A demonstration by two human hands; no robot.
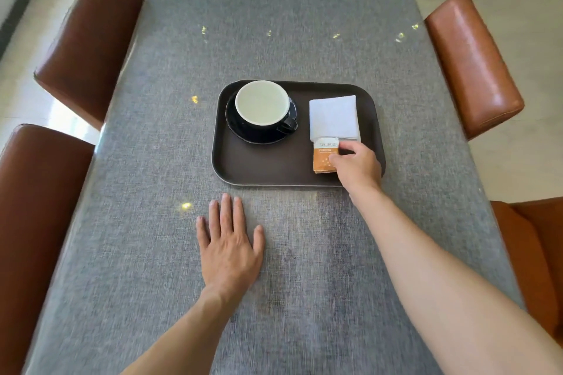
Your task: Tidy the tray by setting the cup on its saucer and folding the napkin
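A dark brown tray lies at the middle of the grey table. In its left half a black cup with a pale inside stands upright on a black saucer, handle toward the right. A white napkin lies folded in the tray's right half. Just in front of it are orange and white sachets, pinched at their right edge by my right hand. My left hand rests flat on the table in front of the tray, fingers spread, holding nothing.
The grey table cloth covers the whole table. Brown leather chairs stand at the left, near left, right and near right edges.
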